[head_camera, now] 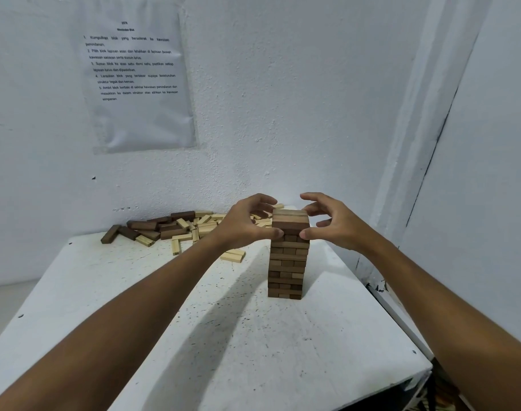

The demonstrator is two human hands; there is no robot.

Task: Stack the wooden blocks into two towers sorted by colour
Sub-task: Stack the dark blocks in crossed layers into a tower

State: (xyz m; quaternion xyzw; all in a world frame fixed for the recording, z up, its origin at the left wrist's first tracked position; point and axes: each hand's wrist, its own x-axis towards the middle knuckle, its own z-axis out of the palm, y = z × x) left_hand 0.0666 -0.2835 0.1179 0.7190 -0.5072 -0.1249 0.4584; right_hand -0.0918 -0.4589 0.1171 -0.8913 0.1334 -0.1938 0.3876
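1. The head view looks down at a white table [211, 336] in the corner of a room with white walls.
2. A dark block tower [288, 262] stands upright on the table, over to the right side. It is made of brown wooden blocks in many layers. Each layer is turned crossways to the layer under it.
3. The left hand [244, 222] is at the left side of the tower top. Its thumb presses on the side of the top layers. Its other fingers are bent and spread in the air above the top, and they grasp nothing.
4. The right hand [331, 222] is at the right side of the tower top. Its thumb presses the other side of the same layers. Its other fingers are bent loosely, and the tip of one looks to touch the top edge.
5. So the top of the tower sits between the two thumbs.
6. A pile of loose blocks [182, 226] lies at the back of the table, next to the wall, behind the left hand. Dark brown blocks are mostly on the left of the pile. Pale blocks are in the middle and on the right.
7. One pale block [233, 256] lies by itself, nearer to the tower, just under the left wrist.
8. A sheet of paper [137, 81] with printed lines hangs on the wall above the pile. The words are too blurry to read well.
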